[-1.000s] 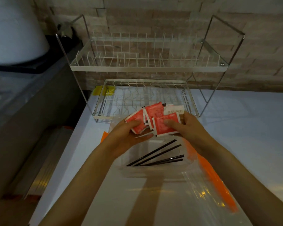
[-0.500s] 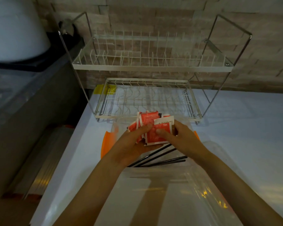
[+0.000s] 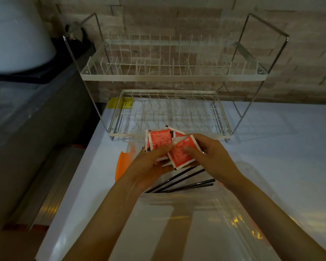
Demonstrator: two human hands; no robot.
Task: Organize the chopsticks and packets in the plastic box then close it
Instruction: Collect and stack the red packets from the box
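Observation:
Several red packets (image 3: 161, 141) are held as a loose stack above the far end of the clear plastic box (image 3: 177, 208). My left hand (image 3: 149, 166) cups the stack from below, thumb on top. My right hand (image 3: 209, 153) pinches the front packet (image 3: 181, 154), which sits tilted. Several black chopsticks (image 3: 184, 182) lie on the box floor under my hands, partly hidden by them. An orange latch (image 3: 123, 164) shows on the box's left side. The transparent lid (image 3: 239, 219) hangs open at the right.
A two-tier white wire dish rack (image 3: 167, 78) stands right behind the box on the white counter (image 3: 280, 138). A yellow tag (image 3: 119, 103) lies under the rack's left corner. To the left, the counter edge drops off beside a grey surface (image 3: 26, 117).
Both hands have drawn the fanned-out packets together into a tighter stack and lowered them slightly toward the box. The chopsticks have not moved.

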